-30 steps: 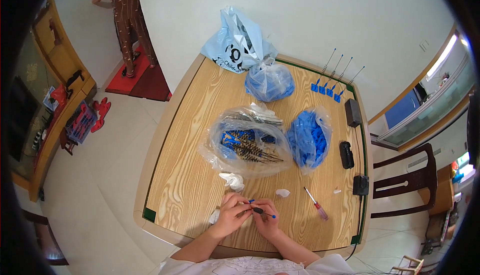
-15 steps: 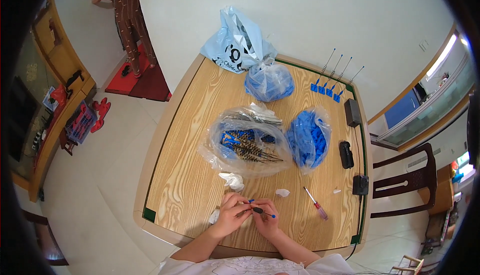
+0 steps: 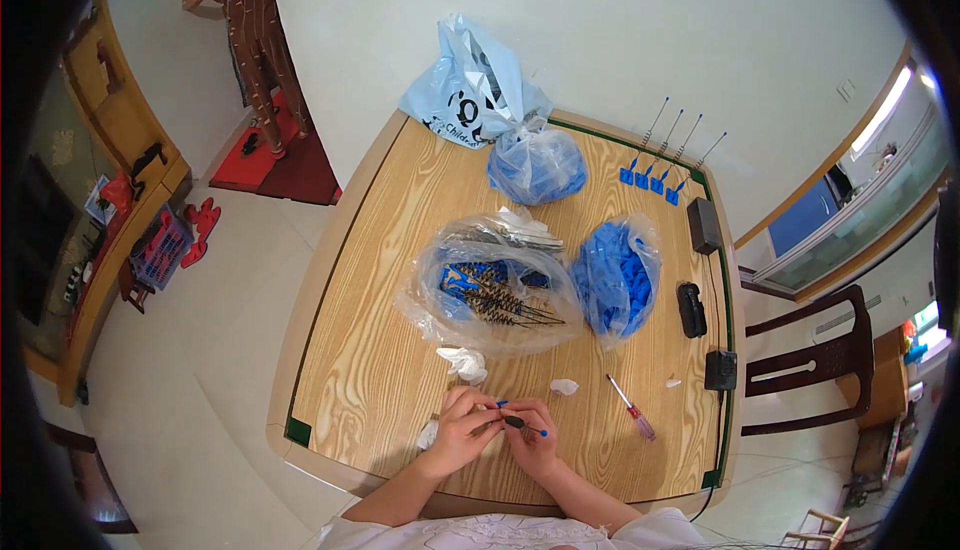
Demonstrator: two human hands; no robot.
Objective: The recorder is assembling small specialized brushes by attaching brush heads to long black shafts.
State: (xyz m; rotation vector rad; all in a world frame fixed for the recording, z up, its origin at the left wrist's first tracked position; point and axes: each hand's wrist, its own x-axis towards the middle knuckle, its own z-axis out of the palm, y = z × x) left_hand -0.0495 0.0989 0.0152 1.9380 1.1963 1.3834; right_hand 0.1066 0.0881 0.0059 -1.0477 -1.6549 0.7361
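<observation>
My left hand [image 3: 467, 432] and my right hand [image 3: 532, 442] meet close to the table's near edge, fingers closed. Between them they pinch a thin blue-tipped rod [image 3: 543, 433] with a dark, thicker part [image 3: 514, 421]. A small bit of blue [image 3: 502, 405] shows at the fingertips; its shape is mostly hidden. Ahead of my hands lies an open clear plastic bag [image 3: 420, 300] of dark coiled rods [image 3: 500, 300] and blue pieces. Beside it, a second clear bag [image 3: 648, 240] holds many blue plastic parts [image 3: 615, 280]. Crumpled white tissue [image 3: 464, 362] lies just beyond my left hand.
A screwdriver [image 3: 632, 408] lies to the right. Several blue bases with coiled rods [image 3: 657, 183] stand at the far right. Black boxes [image 3: 704, 226] line the right edge. A tied bag [image 3: 538, 165] and light-blue bag [image 3: 460, 100] sit at the back. Another person [image 3: 262, 40] stands far left.
The blue tip of the rod has shifted very slightly left in my fingers. Both hands otherwise keep their place and grip.
</observation>
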